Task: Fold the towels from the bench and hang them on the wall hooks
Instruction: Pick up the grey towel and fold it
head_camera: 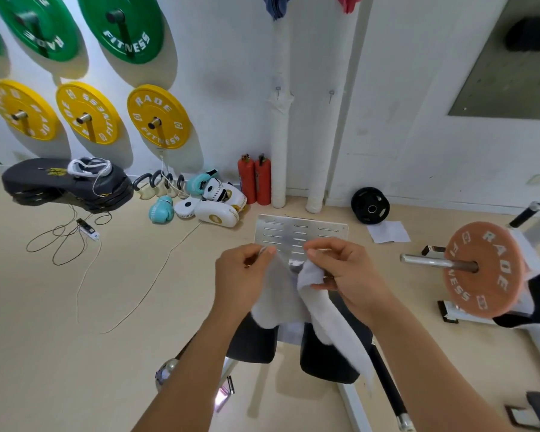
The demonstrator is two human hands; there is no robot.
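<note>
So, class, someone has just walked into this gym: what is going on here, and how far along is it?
A person holds a white towel up in front of them, the left hand and right hand each pinching its top edge. The rest of it hangs down over the black bench pads, not yet folded. On the wall ahead, a blue towel and a pink towel already hang, while two lower hooks stand bare.

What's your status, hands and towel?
Left hand and right hand both pinching white towel up top. Towel hanging over bench, unfolded. Two hooks free. Nothing blocking.
</note>
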